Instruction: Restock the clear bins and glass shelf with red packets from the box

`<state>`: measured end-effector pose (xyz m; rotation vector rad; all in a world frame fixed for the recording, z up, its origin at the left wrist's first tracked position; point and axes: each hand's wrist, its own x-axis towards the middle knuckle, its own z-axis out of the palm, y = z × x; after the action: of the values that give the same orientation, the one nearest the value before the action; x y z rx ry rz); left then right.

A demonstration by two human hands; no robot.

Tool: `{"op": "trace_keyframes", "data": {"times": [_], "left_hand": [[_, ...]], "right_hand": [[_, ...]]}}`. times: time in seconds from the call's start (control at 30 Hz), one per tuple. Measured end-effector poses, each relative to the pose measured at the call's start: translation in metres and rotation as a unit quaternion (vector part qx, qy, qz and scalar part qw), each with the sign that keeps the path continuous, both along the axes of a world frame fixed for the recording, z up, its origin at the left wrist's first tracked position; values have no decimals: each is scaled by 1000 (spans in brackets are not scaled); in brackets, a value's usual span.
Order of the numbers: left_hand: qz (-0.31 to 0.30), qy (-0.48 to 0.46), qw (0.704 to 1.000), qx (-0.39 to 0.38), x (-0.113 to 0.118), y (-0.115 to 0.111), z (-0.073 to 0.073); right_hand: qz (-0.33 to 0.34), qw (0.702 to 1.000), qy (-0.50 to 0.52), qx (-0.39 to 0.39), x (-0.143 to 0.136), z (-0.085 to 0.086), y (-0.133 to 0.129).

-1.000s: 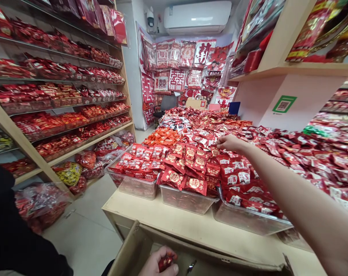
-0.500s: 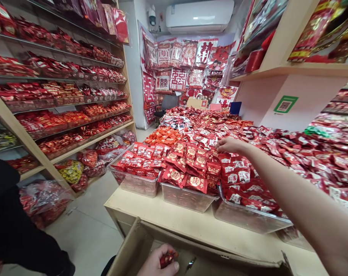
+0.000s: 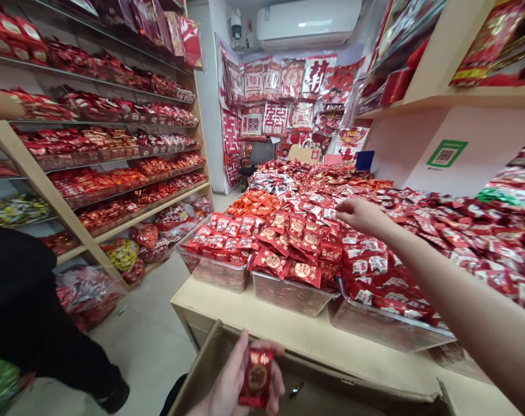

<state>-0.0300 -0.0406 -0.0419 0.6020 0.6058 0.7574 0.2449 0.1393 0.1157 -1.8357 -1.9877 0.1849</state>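
Note:
My left hand (image 3: 239,381) is palm up over an open cardboard box (image 3: 353,398), its fingers closed around a red candy packet (image 3: 258,375) with gold print facing me. My right hand (image 3: 358,215) reaches over the heaped red packets (image 3: 422,231) on the table, fingers drawn together and bent down. Whatever may be between its fingertips is too small to make out. Below it, clear plastic bins hold red packets with gold round prints (image 3: 306,271), red-and-white packets (image 3: 221,231) and more red packets (image 3: 384,277). A small shiny piece (image 3: 296,390) lies inside the box.
Shelves of red packets (image 3: 124,115) line the left wall. A person in dark clothes (image 3: 50,323) stands at the left, near filled plastic bags (image 3: 89,289) on the floor. An overhanging cabinet (image 3: 444,98) with a QR sign is on the right.
My left hand has risen slightly and turned the packet's printed face toward me. My right hand stays over the heap. At left, the other person's arm has come into view by the shelves.

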Motion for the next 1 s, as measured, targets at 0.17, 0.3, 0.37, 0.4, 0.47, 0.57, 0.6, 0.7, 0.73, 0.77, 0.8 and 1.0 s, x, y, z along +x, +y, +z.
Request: {"op": "trace_keyframes", "data": {"times": [0.17, 0.3, 0.37, 0.4, 0.47, 0.57, 0.6, 0.7, 0.73, 0.77, 0.8, 1.0], "left_hand": [[45, -58, 996, 58, 21, 22, 61], [41, -96, 990, 99, 36, 33, 80], [40, -86, 988, 119, 38, 30, 84], [44, -64, 988, 136, 39, 28, 84], [55, 5, 981, 187, 38, 21, 84], [43, 99, 963, 247, 35, 11, 80], [33, 114, 961, 251, 33, 7, 77], [25, 137, 958, 249, 24, 1, 65], [26, 148, 956, 252, 19, 0, 60], [27, 166, 952, 256, 13, -1, 54], [23, 190, 947, 257, 8, 0, 47], [-37, 317, 924, 208, -14, 0, -5]], "right_hand": [[233, 954, 175, -73, -59, -2, -95], [350, 843, 332, -238, -94, -18, -140], [333, 821, 397, -242, -98, -27, -144], [319, 820, 418, -228, -98, -32, -144], [296, 824, 441, -198, -95, -41, -144], [275, 824, 457, -192, -93, -54, -148], [273, 826, 452, -199, -92, -56, -150], [265, 866, 390, -165, -85, -46, -150], [254, 888, 362, -125, -79, -38, -146], [233, 910, 334, -72, -70, -28, -139], [203, 930, 307, -10, -60, -16, -128], [-18, 984, 169, 55, -6, 14, -28]]}}
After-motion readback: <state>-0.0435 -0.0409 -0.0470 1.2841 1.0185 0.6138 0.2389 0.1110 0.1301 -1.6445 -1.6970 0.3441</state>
